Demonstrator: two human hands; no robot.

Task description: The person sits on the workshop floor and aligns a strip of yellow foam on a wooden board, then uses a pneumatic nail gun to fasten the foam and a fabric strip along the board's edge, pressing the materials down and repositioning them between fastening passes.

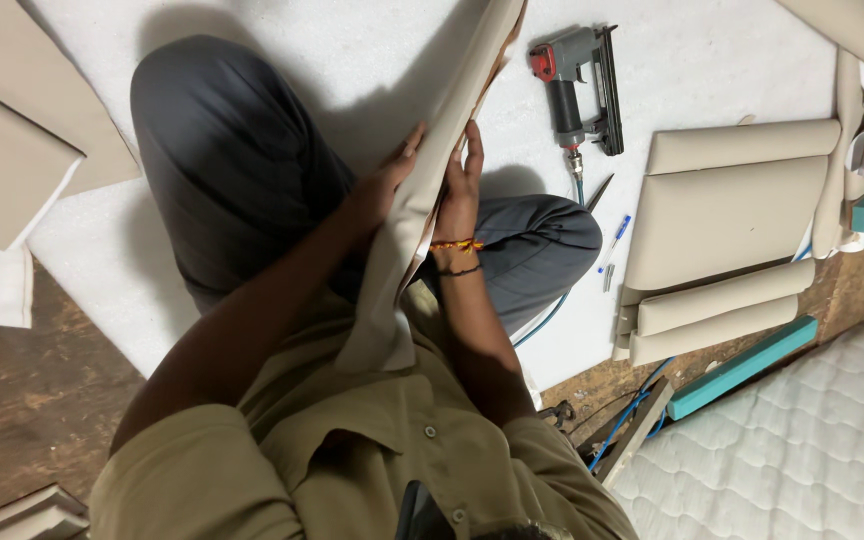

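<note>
Beige fabric-covered panel (430, 200) stands on edge over the person's lap, pinched between 2 hands: left hand (389, 180) flat on one face, right hand (459, 190) opposite, probably gripping. Pneumatic stapler (580, 85) lies on white foam sheet (352, 50) nearby.

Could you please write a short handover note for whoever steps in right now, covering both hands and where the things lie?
Left hand: flat against the left face of the beige fabric-covered panel, fingers gripping its edge.
Right hand: pressed on the panel's right face, fingers up along the edge.
The panel stands on edge over the lap, fabric hanging loose toward the shirt.
The pneumatic staple gun lies untouched on the white padding, its hose attached. A blue pen lies beside the finished upholstered cushions.
Done: fabric draped over the panel.
Left: no stapling visible on this panel; I cannot see its far side.
</note>
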